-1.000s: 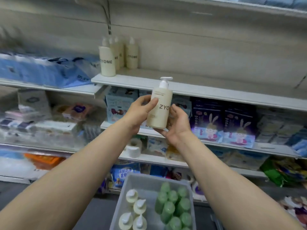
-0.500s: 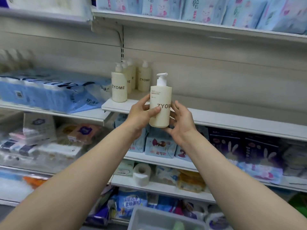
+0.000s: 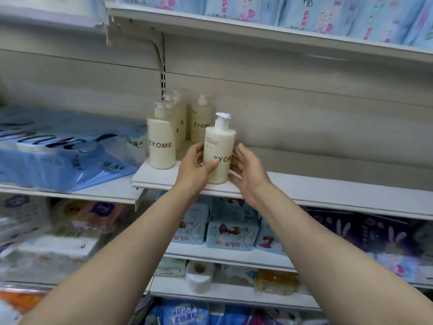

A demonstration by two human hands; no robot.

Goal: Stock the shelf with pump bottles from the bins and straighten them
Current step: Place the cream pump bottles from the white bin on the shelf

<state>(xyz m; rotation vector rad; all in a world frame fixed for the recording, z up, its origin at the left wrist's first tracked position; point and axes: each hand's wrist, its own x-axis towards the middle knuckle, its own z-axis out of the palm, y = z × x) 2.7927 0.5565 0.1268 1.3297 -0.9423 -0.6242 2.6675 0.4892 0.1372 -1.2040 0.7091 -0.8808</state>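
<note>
Left hand (image 3: 194, 168): grasping pump bottle (image 3: 218, 152), thumb across its front
Right hand (image 3: 249, 171): released, fingers straight beside bottle
Bottle: upright on shelf (image 3: 328, 191), near edge

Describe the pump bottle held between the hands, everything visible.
The held bottle is cream, plastic-looking, with a white pump on top and "ZYOME" in dark letters under small print. It stands upright at the front edge of the white shelf. The left hand grips its side; the right hand, fingers straight, is at its other side.
</note>
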